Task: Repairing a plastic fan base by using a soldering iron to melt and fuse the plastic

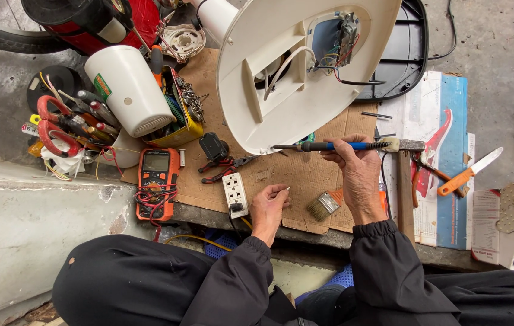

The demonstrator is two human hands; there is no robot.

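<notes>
Bicycle tyre (3, 37) cut off top left.

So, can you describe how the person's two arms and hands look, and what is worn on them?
Both arms are covered by long black sleeves of a jacket-like garment. The left sleeve and the right sleeve each end in a gathered, elastic-looking cuff at the wrist. The left hand and the right hand are bare: no gloves, and no watch, ring or marking is visible.

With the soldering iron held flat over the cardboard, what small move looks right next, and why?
Probably swing the soldering iron tip up toward the wiring in the white housing. The right hand holds it level, its tip short of the housing edge, while the left hand pinches a thin wire.
</notes>
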